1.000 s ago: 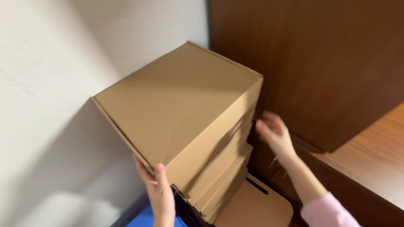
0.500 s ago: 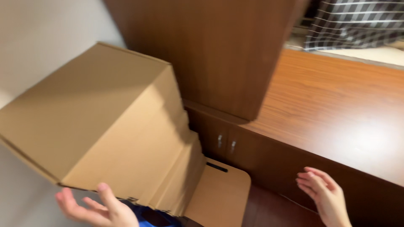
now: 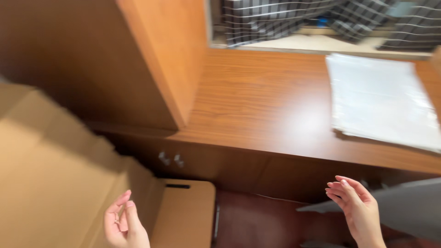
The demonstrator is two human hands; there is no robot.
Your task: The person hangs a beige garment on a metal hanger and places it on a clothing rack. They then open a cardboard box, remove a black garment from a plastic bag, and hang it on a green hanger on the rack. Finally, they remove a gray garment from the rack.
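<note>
Stacked brown cardboard boxes point(image 3: 59, 179) stand just left of the left hand point(image 3: 125, 225). Beyond both hands runs a wooden tabletop point(image 3: 257, 110); a sheaf of clear plastic sleeves point(image 3: 381, 98) lies on it, beyond the right hand point(image 3: 357, 209).

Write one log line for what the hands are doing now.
left hand: open, empty, beside cardboard boxes | right hand: open, empty, below wooden counter
</note>
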